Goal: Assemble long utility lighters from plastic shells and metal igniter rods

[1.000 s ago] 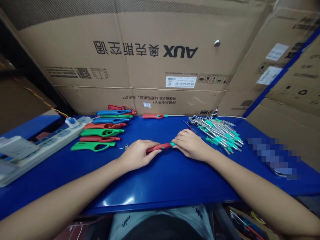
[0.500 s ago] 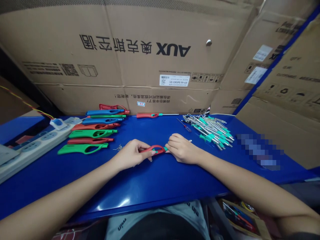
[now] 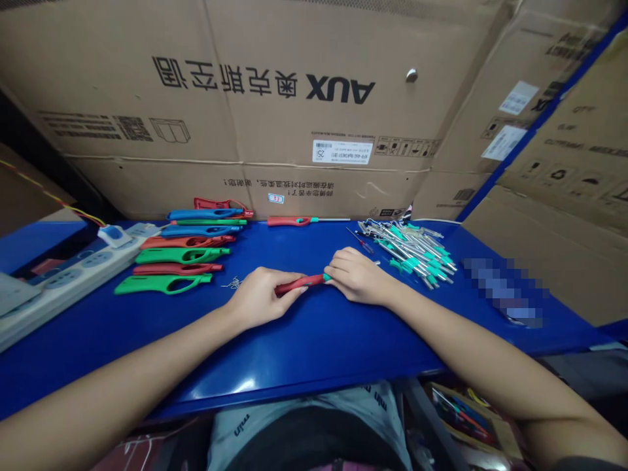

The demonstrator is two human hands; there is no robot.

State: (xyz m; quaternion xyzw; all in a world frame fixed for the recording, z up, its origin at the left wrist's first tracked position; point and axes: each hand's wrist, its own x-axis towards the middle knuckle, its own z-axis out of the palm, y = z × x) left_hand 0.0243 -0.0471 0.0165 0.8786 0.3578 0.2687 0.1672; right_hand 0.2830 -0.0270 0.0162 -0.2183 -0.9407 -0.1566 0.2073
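Note:
Between my hands is a red lighter [image 3: 314, 280] with a long metal rod and a teal collar, held just above the blue table. My left hand [image 3: 262, 297] is closed round its red handle. My right hand [image 3: 357, 278] grips the rod end by the collar; most of the rod is hidden in the fist, with its tip showing past it. To the left lie several green, blue and red lighter handles [image 3: 169, 255] in a stacked row. On the right is a pile of metal lighter rods [image 3: 412, 252] with teal parts. A finished-looking red lighter [image 3: 289, 222] lies at the back.
A small screwdriver [image 3: 366, 245] lies beside the rod pile. Tiny metal bits [image 3: 233, 283] lie left of my left hand. A white power strip [image 3: 73, 278] runs along the left side. Cardboard [image 3: 265, 131] walls the back. An open box [image 3: 471, 418] with lighters stands below the table's right edge.
The red lighter has been rolled in my hands, so its handle loop, seen earlier, now shows edge-on. Both hands keep their hold. The view has shifted slightly.

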